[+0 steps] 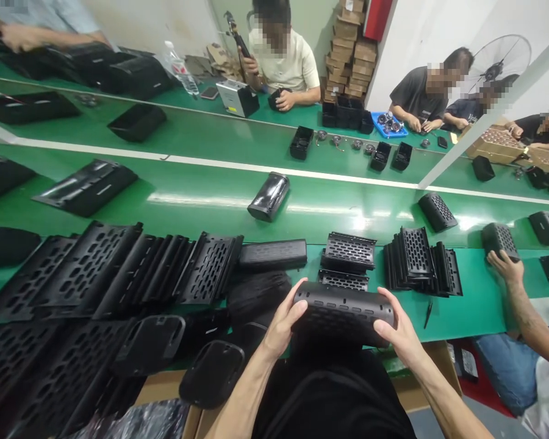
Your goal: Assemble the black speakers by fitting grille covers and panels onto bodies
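Observation:
Between my two hands is a black speaker housing (343,308), held level above the table's near edge. My left hand (283,320) grips its left end, thumb on the near face and fingers behind. Around the right end closes my right hand (396,326), its thumb also pressing the near face. A row of small slots runs along the housing's upper edge. Just beyond it lie perforated black grille panels (350,250). Left of those rests a black housing with a mesh front (273,253), with dark mesh cloth (258,289) in front of it.
Stacked grilles (409,259) stand at right, near a small black tool (427,314). Many more grilles (86,262) and end plates (213,372) crowd the left. A glossy housing (269,196) sits on the green conveyor (201,210). A co-worker's hand (507,265) touches another housing at right.

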The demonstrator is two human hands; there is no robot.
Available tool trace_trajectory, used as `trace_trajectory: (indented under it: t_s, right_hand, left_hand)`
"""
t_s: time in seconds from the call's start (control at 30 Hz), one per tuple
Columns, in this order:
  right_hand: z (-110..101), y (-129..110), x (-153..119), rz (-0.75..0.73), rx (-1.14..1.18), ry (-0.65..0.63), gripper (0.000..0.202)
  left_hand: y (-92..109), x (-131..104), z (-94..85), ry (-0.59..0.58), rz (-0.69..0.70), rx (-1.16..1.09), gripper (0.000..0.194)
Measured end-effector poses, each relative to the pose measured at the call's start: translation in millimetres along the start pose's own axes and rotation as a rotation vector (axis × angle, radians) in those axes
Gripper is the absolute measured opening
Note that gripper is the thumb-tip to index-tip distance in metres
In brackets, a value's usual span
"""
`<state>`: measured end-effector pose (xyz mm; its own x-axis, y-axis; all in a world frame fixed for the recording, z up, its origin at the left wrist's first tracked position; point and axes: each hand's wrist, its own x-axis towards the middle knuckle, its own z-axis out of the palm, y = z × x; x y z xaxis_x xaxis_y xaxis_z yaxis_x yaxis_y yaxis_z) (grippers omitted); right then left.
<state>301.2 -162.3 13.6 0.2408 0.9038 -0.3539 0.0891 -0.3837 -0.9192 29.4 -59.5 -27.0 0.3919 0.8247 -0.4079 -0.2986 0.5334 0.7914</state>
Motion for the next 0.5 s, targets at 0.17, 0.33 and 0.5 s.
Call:
trace_trajectory:
  t_s: [0.17, 0.33, 0.5]
  right_hand:
    - [-6.6, -23.5, 7.6, 0.100, -0.016, -0.164, 0.107]
    - [-14.2, -44.8, 16.7, 0.073, -0.065, -0.184, 0.097]
    - [-22.2, -73.2, 80.8, -0.034, 0.056, -0.115, 0.087]
  left_hand:
    - [5.4, -3.2, -6.8, -0.110, 0.122, 0.031, 0.100]
    - [13.6, 5.1, 0.1, -0.105, 0.255, 0.084, 0.096]
    - [20.4, 25.7, 14.4, 0.067, 0.340, 0.143, 0.111]
